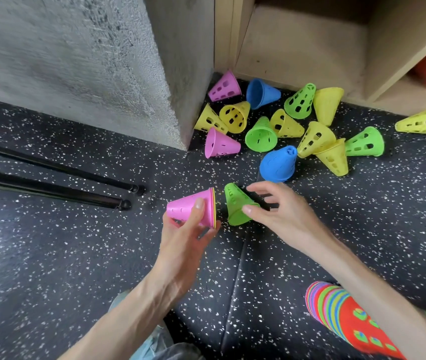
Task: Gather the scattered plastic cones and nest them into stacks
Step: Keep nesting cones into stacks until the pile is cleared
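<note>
A short nested stack point(191, 207) lay sideways in the left hand point(183, 240), its wide end facing a single cone point(237, 205) just right of it, touched by the right hand point(282, 209). Behind them, scattered cones point(284, 126) lay on the floor point(51, 255) between a concrete pillar point(102, 61) and a shelf unit point(310, 48). A tall stack point(341, 315) lay near right, under the right forearm.

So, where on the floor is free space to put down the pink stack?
Bare floor lies left of the left hand, below the black poles. Another bare strip lies between both forearms. Crowded: the scattered cones between the concrete pillar and wooden shelf.
</note>
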